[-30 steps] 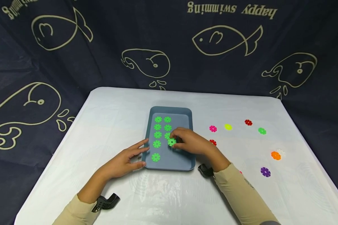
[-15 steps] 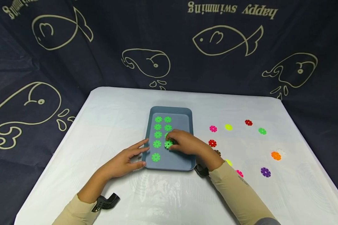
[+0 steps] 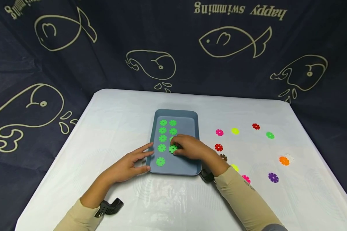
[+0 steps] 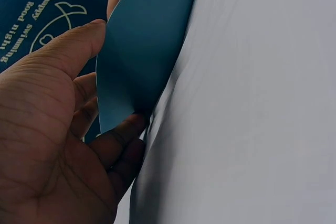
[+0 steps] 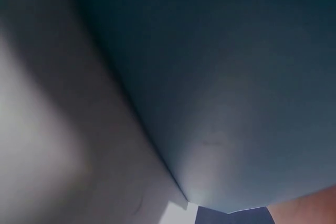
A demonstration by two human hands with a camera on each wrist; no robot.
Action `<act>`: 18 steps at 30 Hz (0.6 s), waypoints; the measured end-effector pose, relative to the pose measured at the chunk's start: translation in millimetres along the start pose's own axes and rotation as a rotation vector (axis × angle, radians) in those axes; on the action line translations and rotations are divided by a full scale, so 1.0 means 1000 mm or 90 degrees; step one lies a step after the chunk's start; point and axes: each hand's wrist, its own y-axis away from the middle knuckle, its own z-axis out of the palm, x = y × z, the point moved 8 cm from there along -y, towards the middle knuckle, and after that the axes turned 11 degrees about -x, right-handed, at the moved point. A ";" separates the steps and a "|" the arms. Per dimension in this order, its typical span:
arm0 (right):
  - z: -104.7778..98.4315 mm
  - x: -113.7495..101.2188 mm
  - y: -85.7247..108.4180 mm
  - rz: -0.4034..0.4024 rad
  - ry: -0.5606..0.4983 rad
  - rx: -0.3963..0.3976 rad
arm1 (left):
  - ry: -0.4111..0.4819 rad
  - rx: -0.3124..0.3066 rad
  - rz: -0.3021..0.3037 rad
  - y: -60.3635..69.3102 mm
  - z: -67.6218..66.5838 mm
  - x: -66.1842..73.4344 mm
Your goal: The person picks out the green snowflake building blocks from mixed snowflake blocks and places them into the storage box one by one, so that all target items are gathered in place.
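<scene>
A blue-grey tray (image 3: 185, 166) lies on the white-covered table, holding green notched discs (image 3: 162, 138) in two columns. Inside it, my right hand (image 3: 189, 147) pinches another green notched disc (image 3: 172, 149) between thumb and fingers, low over the right column. Those fingers partly cover the disc just above. My left hand (image 3: 126, 167) touches the tray's left side near the front corner with spread, fairly straight fingers. In the left wrist view, fingertips and thumb of the left hand (image 4: 47, 124) meet the tray wall (image 4: 142, 45). The right wrist view shows mostly the tray's outer wall (image 5: 236, 103); the held disc is hidden there.
Right of the tray lie scattered notched discs, among them a red one (image 3: 218, 147), an orange one (image 3: 284, 160), a purple one (image 3: 273, 177) and a green one (image 3: 270, 135). My right forearm passes close to a pink disc (image 3: 246, 178). A dark printed cloth (image 3: 173, 38) hangs behind the table.
My right hand has moved slightly left and down with the green notched disc, bringing it into line with the right column. The left hand and the tray have stayed in place.
</scene>
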 end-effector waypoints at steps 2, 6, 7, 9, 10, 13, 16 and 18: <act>0.000 0.001 0.000 0.003 0.002 -0.001 | -0.004 0.003 0.005 0.000 0.000 0.001; 0.001 0.001 0.000 0.009 0.003 -0.003 | -0.004 0.005 0.009 0.000 0.000 0.001; 0.001 0.001 0.000 0.011 0.003 -0.002 | -0.003 0.004 0.008 0.000 0.000 0.000; 0.001 0.002 0.000 0.013 0.002 -0.001 | 0.001 0.001 0.002 0.000 0.000 -0.001; 0.001 0.002 0.000 0.014 0.001 -0.001 | 0.004 -0.001 -0.001 0.000 0.000 -0.001; 0.000 0.002 0.000 0.017 0.002 0.002 | 0.010 -0.006 -0.011 0.000 0.000 -0.002; 0.000 0.002 0.000 0.018 0.003 0.005 | 0.010 -0.006 -0.010 0.000 0.000 -0.002; 0.000 0.002 0.001 0.019 0.004 0.006 | 0.008 -0.002 -0.006 0.000 0.000 -0.001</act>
